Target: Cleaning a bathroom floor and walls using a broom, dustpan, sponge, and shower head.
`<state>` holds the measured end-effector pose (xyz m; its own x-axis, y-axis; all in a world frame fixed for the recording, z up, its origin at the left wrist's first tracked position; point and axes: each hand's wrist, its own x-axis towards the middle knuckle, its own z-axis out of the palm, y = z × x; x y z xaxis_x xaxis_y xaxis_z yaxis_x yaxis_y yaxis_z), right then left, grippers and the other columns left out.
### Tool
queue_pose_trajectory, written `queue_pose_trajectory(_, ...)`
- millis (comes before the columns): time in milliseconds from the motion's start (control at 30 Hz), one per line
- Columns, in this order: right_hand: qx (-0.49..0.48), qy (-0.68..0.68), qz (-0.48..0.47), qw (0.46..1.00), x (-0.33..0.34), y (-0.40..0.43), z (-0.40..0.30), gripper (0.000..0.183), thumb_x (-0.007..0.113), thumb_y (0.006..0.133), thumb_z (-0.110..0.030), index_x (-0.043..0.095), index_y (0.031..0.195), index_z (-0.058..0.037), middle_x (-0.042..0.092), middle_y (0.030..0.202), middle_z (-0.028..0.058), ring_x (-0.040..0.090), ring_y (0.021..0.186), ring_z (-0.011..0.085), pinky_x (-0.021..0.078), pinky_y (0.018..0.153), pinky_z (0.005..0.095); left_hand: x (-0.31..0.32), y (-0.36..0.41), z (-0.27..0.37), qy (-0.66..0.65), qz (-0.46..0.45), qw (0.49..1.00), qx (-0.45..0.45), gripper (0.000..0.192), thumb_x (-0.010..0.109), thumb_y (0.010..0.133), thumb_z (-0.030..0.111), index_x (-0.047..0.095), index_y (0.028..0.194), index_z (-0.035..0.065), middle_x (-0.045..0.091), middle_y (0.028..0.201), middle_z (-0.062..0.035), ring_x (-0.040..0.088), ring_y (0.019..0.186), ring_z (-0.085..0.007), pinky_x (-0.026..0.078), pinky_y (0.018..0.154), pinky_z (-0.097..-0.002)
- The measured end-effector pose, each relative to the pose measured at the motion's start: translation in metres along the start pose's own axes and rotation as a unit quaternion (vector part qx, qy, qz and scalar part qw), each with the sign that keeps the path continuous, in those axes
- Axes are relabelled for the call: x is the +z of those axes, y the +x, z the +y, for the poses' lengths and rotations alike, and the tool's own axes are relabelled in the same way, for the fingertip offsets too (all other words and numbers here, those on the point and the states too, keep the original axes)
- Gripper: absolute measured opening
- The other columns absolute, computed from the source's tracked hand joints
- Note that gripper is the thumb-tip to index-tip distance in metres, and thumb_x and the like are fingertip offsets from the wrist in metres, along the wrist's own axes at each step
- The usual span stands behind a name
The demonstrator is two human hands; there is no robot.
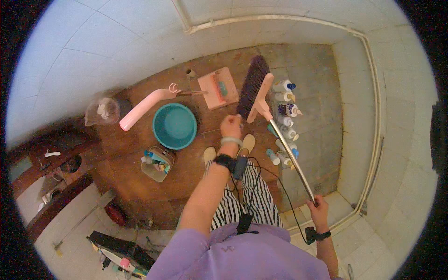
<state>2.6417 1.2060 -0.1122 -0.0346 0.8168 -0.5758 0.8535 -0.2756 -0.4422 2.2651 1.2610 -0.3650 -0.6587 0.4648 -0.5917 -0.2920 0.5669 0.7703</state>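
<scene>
A broom with dark purple bristles (253, 82), a pink head (261, 101) and a metal handle (292, 157) is held up at a slant, bristles away from me. My right hand (318, 210) grips the handle near its lower right end. My left hand (231, 126) is at the near corner of the bristles with its fingers curled; whether it pinches any bristles is hidden. Left of the broom lies a pink dustpan (214, 99) with a pink long handle (145, 105) and a red-toothed edge. Cables run from the black wrist straps on both my arms.
A teal plastic basin (175, 126) and a small caddy (157, 164) of bottles stand on the brown floor, left of my feet. Several bottles (287, 110) line the right side. A clear bag (103, 111) is by the left wall. Pipes (374, 87) follow the tiled walls.
</scene>
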Motion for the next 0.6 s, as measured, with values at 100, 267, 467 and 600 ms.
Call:
queue_pose_trajectory(100,0.052,0.033,-0.007,0.998,-0.015,-0.002,-0.021,0.015,0.068,0.076,-0.01,0.057,0.081,-0.0017,0.049,0.065,-0.0007,0.041,0.059,0.0073,0.0356,0.054,0.0231,-0.011,0.041,-0.006,0.008,-0.008,1.0,-0.027,0.034,0.064,0.085,0.035,0.065,0.09,0.0012,0.063,0.069,-0.0075,0.055,0.055,-0.0164,0.044,0.054,-0.0318)
queue_pose_trajectory(267,0.061,0.025,-0.007,0.998,-0.025,0.006,-0.005,0.012,0.066,0.076,-0.007,0.055,0.078,-0.0021,0.047,0.064,-0.0008,0.04,0.059,0.0065,0.0353,0.054,0.0226,-0.026,0.083,0.001,-0.039,-0.194,0.98,-0.021,0.05,0.059,0.087,0.048,0.063,0.097,-0.0004,0.062,0.072,-0.0066,0.048,0.047,-0.014,0.038,0.046,-0.0297)
queue_pose_trajectory(467,-0.004,-0.029,0.019,0.999,-0.032,0.012,0.014,0.012,0.065,0.076,-0.006,0.054,0.077,-0.0023,0.046,0.06,-0.0019,0.04,0.056,0.0061,0.0349,0.051,0.0234,-0.01,0.081,0.033,-0.091,-0.286,0.943,-0.14,0.046,0.057,0.087,0.05,0.06,0.091,0.0045,0.059,0.069,-0.0051,0.041,0.04,-0.0129,0.037,0.042,-0.0284)
queue_pose_trajectory(600,-0.024,-0.025,0.021,0.999,-0.038,0.017,0.027,0.011,0.065,0.076,-0.005,0.054,0.077,-0.0024,0.045,0.058,-0.0018,0.039,0.055,0.0062,0.0347,0.05,0.0234,-0.005,0.089,0.046,-0.097,-0.3,0.931,-0.185,0.038,0.056,0.089,0.043,0.057,0.089,0.0051,0.057,0.068,-0.0051,0.04,0.039,-0.0124,0.035,0.04,-0.0285)
